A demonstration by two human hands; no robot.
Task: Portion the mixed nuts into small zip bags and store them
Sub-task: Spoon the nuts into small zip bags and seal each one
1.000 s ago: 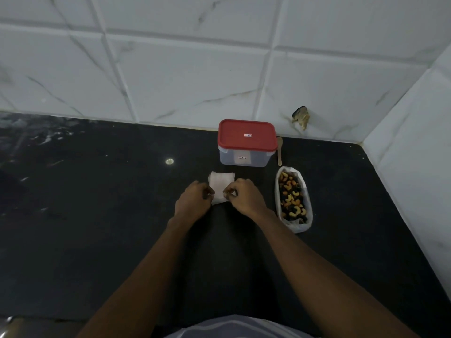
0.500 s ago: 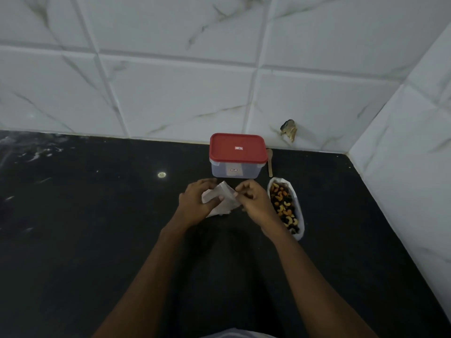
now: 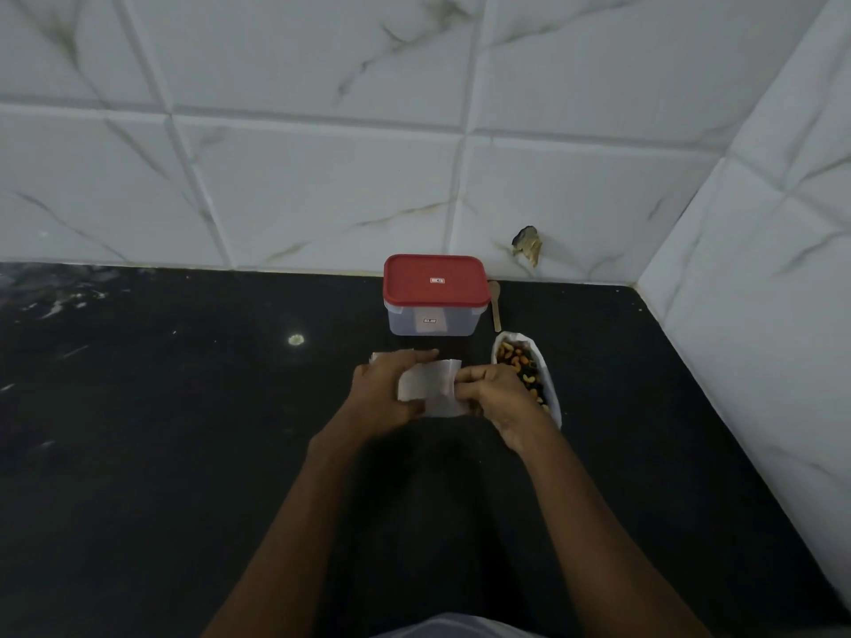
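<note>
In the head view, the left hand (image 3: 382, 393) and the right hand (image 3: 499, 398) meet over the black counter (image 3: 184, 453), just in front of the box (image 3: 435, 315) with the red lid (image 3: 435, 280). Between them are the small zip bags (image 3: 430, 389), thin and whitish. The left hand grips them from the left side, with fingers curled over the top and the thumb below. The right hand pinches the right edge with thumb and fingertips, the other fingers curled. A corner of the white material shows also behind the left hand, so there is probably more than one bag, but I cannot count them.

The nuts (image 3: 522, 370) lie in an open white pouch (image 3: 550, 384) just beside the right hand, on its right. A small wooden spoon (image 3: 496, 306) lies by the wall, between the box and the pouch. No nut is in a zip bag yet, and the box is closed.

I judge that this is the very first step: to separate one bag and open its mouth. The next move calls for a fine pull of the two lips apart, because thin plastic sticks together. Then one hand must keep the mouth open near the pouch while the other takes the spoon.

Half a second ago the bags were raised in a folded, tent-like shape. Now they are spread more flat between the hands. One second ago they were lying on the counter.
</note>
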